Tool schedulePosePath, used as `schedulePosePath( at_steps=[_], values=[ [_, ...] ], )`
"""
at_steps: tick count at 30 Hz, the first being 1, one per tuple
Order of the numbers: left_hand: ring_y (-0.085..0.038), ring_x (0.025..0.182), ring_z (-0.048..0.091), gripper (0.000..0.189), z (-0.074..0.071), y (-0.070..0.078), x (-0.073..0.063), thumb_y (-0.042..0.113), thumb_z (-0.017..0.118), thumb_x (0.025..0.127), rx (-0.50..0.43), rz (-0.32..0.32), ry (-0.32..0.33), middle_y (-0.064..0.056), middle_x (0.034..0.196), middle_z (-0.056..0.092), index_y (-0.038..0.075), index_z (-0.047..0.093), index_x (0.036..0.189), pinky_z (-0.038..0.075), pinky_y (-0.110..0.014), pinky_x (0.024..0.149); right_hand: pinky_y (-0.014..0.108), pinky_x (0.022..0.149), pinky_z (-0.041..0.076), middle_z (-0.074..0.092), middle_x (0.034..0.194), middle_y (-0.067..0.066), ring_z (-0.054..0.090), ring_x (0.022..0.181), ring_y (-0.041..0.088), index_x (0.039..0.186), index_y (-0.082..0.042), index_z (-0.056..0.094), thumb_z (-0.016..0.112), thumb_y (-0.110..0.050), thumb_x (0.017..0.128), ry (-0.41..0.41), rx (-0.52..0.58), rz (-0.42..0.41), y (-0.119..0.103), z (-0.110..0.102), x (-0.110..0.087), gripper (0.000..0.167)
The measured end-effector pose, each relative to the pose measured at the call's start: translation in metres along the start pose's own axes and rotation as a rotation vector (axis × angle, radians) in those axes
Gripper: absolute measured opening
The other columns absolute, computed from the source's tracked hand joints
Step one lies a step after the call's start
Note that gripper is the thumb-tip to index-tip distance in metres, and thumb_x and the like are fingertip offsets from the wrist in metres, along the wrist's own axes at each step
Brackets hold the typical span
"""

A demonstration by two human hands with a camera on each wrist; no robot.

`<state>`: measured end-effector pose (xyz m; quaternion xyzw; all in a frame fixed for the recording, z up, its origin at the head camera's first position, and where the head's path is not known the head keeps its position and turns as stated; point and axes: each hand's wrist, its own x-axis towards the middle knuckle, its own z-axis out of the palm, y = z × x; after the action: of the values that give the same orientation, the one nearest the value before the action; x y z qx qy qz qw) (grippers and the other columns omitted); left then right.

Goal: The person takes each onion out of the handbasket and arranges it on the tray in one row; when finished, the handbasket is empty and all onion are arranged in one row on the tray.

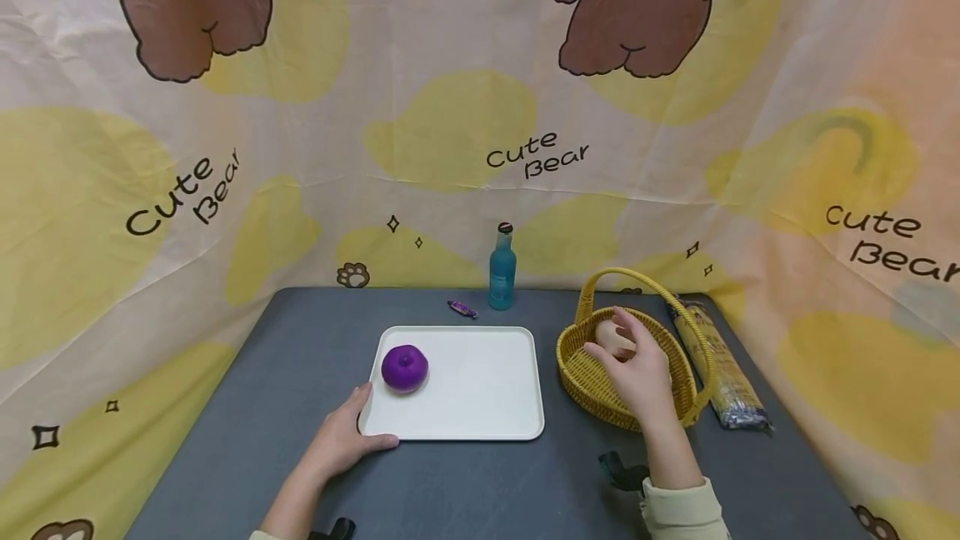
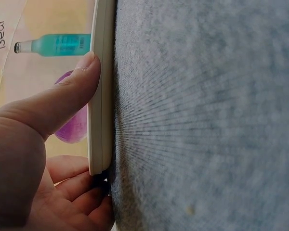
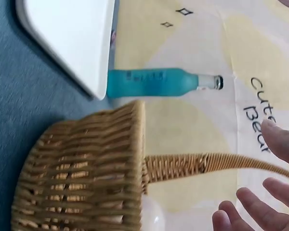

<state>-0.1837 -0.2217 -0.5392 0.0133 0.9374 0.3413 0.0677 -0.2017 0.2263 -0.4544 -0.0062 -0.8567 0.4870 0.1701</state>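
Observation:
A white rectangular tray (image 1: 480, 390) lies on the table with a round purple vegetable or fruit (image 1: 405, 368) at its left end. My left hand (image 1: 343, 433) holds the tray's near left corner, its thumb along the front edge and its fingers at the left side. In the left wrist view the thumb (image 2: 72, 94) presses against the tray's rim (image 2: 100, 115). My right hand (image 1: 637, 369) hovers over the yellow woven basket (image 1: 592, 402), thumb and fingers spread, with nothing held. Inside the basket is a pale round object (image 1: 611, 340), partly hidden by that hand.
A blue bottle (image 1: 502, 269) stands upright behind the tray, beside a small purple wrapped candy (image 1: 462, 309). Right of the basket lies a long yellow plastic packet (image 1: 723, 369). The basket's tall handle (image 1: 637, 273) arches near my right hand. A printed cloth hangs behind the table.

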Motion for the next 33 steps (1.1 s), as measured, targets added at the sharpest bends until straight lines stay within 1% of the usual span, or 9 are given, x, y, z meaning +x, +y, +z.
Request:
schedulePosePath(
  at_steps=[6, 9, 15, 20, 23, 26, 30, 33],
  values=[
    [-0.048, 0.150, 0.024, 0.117, 0.002, -0.001, 0.000, 0.051, 0.089, 0.070, 0.003, 0.004, 0.006, -0.026, 0.160, 0.032, 0.000, 0.030, 0.157, 0.028, -0.065, 0.116, 0.055, 0.104, 0.045, 0.052, 0.149, 0.015, 0.047, 0.135, 0.034, 0.152, -0.012, 0.044, 0.081, -0.029, 0.087, -0.010, -0.021, 0.092, 0.015, -0.010, 0.002, 0.076],
    [-0.048, 0.149, 0.024, 0.117, 0.002, -0.001, 0.000, 0.051, 0.089, 0.070, 0.001, 0.002, 0.008, -0.027, 0.160, 0.031, 0.001, 0.030, 0.157, 0.029, -0.065, 0.116, 0.055, 0.106, 0.043, 0.050, 0.150, 0.016, 0.046, 0.137, 0.035, 0.153, -0.010, 0.042, 0.081, -0.030, 0.087, -0.016, -0.038, 0.136, 0.020, -0.014, 0.002, 0.079],
    [-0.049, 0.149, 0.024, 0.117, 0.002, 0.000, 0.000, 0.051, 0.089, 0.070, 0.001, -0.003, 0.005, -0.028, 0.160, 0.031, 0.001, 0.030, 0.157, 0.029, -0.066, 0.115, 0.056, 0.108, 0.040, 0.048, 0.151, 0.020, 0.045, 0.138, 0.037, 0.155, -0.010, 0.039, 0.081, -0.032, 0.087, -0.022, -0.040, 0.147, 0.028, -0.019, 0.001, 0.083],
    [-0.049, 0.149, 0.025, 0.118, 0.003, 0.001, 0.001, 0.052, 0.089, 0.069, 0.002, -0.006, 0.010, -0.028, 0.160, 0.030, 0.001, 0.030, 0.157, 0.029, -0.066, 0.115, 0.061, 0.109, 0.036, 0.046, 0.152, 0.022, 0.043, 0.140, 0.041, 0.156, -0.011, 0.038, 0.081, -0.034, 0.087, -0.028, -0.052, 0.171, 0.032, -0.024, -0.001, 0.084],
    [-0.049, 0.149, 0.025, 0.118, 0.003, 0.001, 0.001, 0.051, 0.089, 0.069, 0.003, -0.004, 0.011, -0.029, 0.160, 0.030, 0.000, 0.030, 0.157, 0.029, -0.066, 0.115, 0.063, 0.111, 0.032, 0.045, 0.154, 0.022, 0.040, 0.141, 0.042, 0.156, -0.010, 0.037, 0.081, -0.032, 0.087, -0.027, -0.082, 0.185, 0.035, -0.025, -0.001, 0.084],
    [-0.049, 0.149, 0.025, 0.117, 0.003, 0.002, 0.001, 0.051, 0.089, 0.070, 0.000, 0.000, 0.012, -0.028, 0.160, 0.031, 0.000, 0.030, 0.157, 0.029, -0.066, 0.115, 0.063, 0.111, 0.032, 0.043, 0.155, 0.022, 0.039, 0.142, 0.044, 0.156, -0.009, 0.038, 0.081, -0.028, 0.088, -0.026, -0.127, 0.200, 0.040, -0.026, -0.001, 0.082],
    [-0.049, 0.149, 0.025, 0.117, 0.002, 0.002, 0.000, 0.049, 0.090, 0.069, -0.009, 0.000, 0.018, -0.028, 0.160, 0.031, -0.001, 0.031, 0.157, 0.029, -0.065, 0.116, 0.066, 0.108, 0.035, 0.039, 0.156, 0.026, 0.037, 0.140, 0.048, 0.155, -0.006, 0.038, 0.080, -0.023, 0.087, -0.051, -0.179, 0.206, 0.046, -0.024, 0.002, 0.082],
    [-0.049, 0.149, 0.025, 0.117, 0.001, 0.002, 0.000, 0.049, 0.090, 0.070, -0.006, 0.003, 0.021, -0.029, 0.159, 0.031, -0.002, 0.031, 0.156, 0.029, -0.065, 0.116, 0.067, 0.109, 0.034, 0.036, 0.155, 0.029, 0.035, 0.139, 0.051, 0.155, -0.004, 0.038, 0.080, -0.019, 0.086, -0.072, -0.207, 0.218, 0.052, -0.021, 0.003, 0.082]
  ],
)
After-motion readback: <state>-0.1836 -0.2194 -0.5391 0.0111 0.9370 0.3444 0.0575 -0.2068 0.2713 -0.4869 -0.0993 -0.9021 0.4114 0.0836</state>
